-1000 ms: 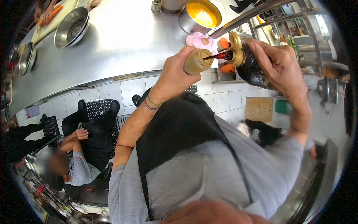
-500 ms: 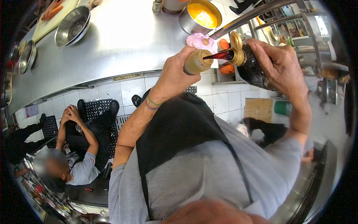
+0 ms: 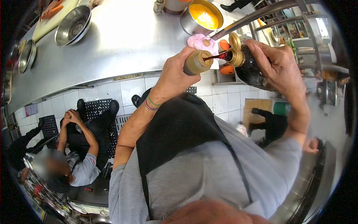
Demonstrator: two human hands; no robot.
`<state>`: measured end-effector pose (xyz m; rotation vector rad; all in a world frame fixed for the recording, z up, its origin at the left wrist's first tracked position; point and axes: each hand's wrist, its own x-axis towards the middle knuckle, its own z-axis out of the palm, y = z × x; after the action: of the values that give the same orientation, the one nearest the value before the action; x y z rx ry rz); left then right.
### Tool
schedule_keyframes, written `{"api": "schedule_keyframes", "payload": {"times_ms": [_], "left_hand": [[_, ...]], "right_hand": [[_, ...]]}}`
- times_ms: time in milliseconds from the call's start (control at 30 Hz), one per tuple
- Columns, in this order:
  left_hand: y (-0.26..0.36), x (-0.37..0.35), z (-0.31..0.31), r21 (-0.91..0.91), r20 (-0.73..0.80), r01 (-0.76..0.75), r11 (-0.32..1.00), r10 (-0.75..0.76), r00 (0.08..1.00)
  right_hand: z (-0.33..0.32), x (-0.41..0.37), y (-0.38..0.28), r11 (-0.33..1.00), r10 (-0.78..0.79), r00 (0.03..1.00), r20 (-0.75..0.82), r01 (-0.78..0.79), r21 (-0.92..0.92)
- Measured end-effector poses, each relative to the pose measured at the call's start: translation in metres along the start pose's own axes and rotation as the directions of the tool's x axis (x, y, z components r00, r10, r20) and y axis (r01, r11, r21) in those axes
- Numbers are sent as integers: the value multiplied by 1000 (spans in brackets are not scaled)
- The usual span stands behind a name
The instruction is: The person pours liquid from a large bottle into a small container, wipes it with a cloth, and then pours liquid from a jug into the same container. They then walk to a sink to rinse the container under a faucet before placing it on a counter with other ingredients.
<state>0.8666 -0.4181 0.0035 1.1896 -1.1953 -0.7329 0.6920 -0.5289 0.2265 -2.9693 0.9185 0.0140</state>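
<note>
While the dark stream (image 3: 217, 57) runs on across the gap, we note it has thinned since half a second ago, when it left the lip in a thicker wedge. The lower body of the pale plastic bottle (image 3: 194, 66) also looks greyer than a second ago; we read that as the level rising, so the pour is under way, perhaps easing. Both bottles have hardly shifted.

Grip: we have the left hand (image 3: 176, 74) wrapped closed around the pale plastic bottle, tilted, open mouth towards the stream, in front of the steel counter (image 3: 123, 48). The right hand (image 3: 279, 66) is clamped around the dark bottle (image 3: 250, 72), tipped well over, its gold flip cap (image 3: 234, 40) hinged open. The two mouths are near each other, not touching; liquid enters the pale one.

Other containers: steel pot (image 3: 187, 27) at the counter's far edge, yellow-orange liquid inside, some glare; pink cloth (image 3: 201, 42) just beside it. Stacked steel bowls (image 3: 71, 31) sit on the left, no contents we can make out. Carrots (image 3: 52, 12) lie on the cutting board (image 3: 48, 26). How full the dark bottle is, we can't tell.
</note>
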Motion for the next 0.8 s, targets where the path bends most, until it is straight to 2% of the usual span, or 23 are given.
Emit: {"api": "schedule_keyframes", "payload": {"times_ms": [400, 800], "left_hand": [[-1, 3, -4, -18, 12, 12, 1000, -12, 1000], [0, 4, -6, -16, 21, 9, 1000, -9, 1000]], "right_hand": [[1, 5, 0, 1000, -12, 1000, 16, 12, 13], [5, 5, -1, 996, -71, 997, -42, 73, 43]]}}
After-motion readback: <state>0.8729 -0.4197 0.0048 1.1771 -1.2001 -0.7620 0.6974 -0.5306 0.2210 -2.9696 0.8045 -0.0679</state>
